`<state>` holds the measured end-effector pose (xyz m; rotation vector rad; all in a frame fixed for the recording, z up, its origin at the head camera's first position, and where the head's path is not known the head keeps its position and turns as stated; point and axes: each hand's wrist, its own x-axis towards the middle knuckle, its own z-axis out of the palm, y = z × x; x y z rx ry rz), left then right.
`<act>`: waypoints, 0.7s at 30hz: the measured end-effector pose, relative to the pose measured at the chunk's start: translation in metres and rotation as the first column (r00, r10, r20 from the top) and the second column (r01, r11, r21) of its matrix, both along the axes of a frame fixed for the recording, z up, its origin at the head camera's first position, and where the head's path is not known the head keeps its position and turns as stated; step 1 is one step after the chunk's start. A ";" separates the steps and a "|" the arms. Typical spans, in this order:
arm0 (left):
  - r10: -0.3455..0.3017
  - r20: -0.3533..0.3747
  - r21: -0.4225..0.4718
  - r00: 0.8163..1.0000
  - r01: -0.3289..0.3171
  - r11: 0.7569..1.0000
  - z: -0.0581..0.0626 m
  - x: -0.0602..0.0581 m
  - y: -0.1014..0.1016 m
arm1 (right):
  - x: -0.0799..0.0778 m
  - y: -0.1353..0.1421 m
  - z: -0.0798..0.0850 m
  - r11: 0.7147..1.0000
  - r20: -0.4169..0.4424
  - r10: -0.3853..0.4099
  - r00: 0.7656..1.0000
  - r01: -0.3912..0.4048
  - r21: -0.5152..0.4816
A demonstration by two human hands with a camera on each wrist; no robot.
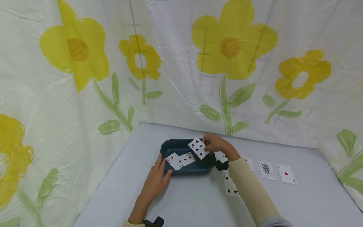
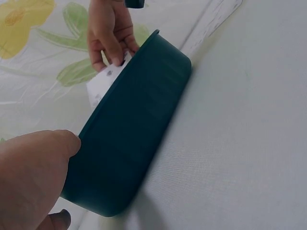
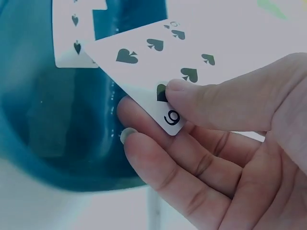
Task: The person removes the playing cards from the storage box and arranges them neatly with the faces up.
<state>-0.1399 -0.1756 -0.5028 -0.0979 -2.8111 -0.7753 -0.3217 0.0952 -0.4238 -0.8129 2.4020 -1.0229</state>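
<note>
My right hand [image 1: 216, 144] pinches a six of spades [image 3: 148, 62] between thumb and fingers, at one corner. The card is tilted and hangs over the right part of a dark blue-green tray [image 1: 187, 172]. Inside the tray, towards its left, a card with a red diamond [image 1: 171, 160] and a spades card [image 1: 187, 159] overlap, face up. My left hand [image 1: 154, 181] rests at the tray's near left corner, its fingers along the left side and the thumb [image 2: 69, 142] touching the rim.
Right of the tray lie face-up cards: a spades card [image 1: 231, 186], a card with a black drawing [image 1: 266, 170] and an ace of hearts [image 1: 286, 174]. Others are partly hidden under the right arm. A flower-printed curtain [image 1: 175, 78] hangs behind the table [image 1: 119, 192].
</note>
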 end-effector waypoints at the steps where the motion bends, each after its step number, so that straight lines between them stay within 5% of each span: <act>1: 0.000 -0.004 -0.001 1.000 0.000 1.000 0.000 0.000 0.000 | 0.002 0.003 0.001 1.000 0.007 -0.009 1.000 0.009 -0.017; 13: 0.003 -0.020 0.005 1.000 -0.003 1.000 0.000 0.000 0.001 | 0.036 0.050 0.006 0.974 0.081 -0.195 0.977 0.203 -0.104; 21: -0.002 -0.030 -0.001 1.000 0.002 1.000 0.001 0.001 0.001 | 0.054 0.074 -0.003 0.947 0.123 -0.243 0.962 0.263 -0.183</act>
